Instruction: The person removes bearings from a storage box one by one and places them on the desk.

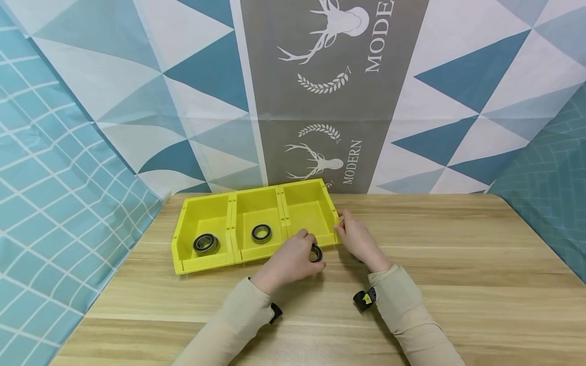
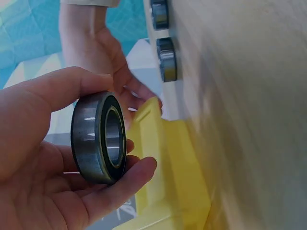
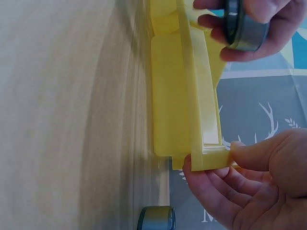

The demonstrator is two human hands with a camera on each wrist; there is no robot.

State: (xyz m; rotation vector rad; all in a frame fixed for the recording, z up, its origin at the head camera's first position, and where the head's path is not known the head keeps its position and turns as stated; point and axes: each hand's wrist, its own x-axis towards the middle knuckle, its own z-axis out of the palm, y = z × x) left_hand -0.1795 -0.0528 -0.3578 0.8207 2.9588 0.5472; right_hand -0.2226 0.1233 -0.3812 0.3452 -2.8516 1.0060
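My left hand (image 1: 289, 260) holds a ball bearing (image 2: 88, 139) between thumb and fingers, in front of the right compartment of a yellow three-compartment bin (image 1: 208, 262). The bearing is a steel ring with dark seals. My right hand (image 1: 359, 238) grips the bin's right front corner, thumb on one side and fingers on the other, as the right wrist view shows. Inside the left compartment, bearings (image 1: 206, 244) lie overlapping. One more bearing (image 1: 261, 240) lies flat in the middle compartment.
Two bearings, a nearer one (image 2: 168, 60) and a farther one (image 2: 159, 14), sit on the wooden table (image 1: 458, 284) by my right forearm, mostly hidden in the head view. Behind the bin rises a patterned cloth backdrop (image 1: 316, 109).
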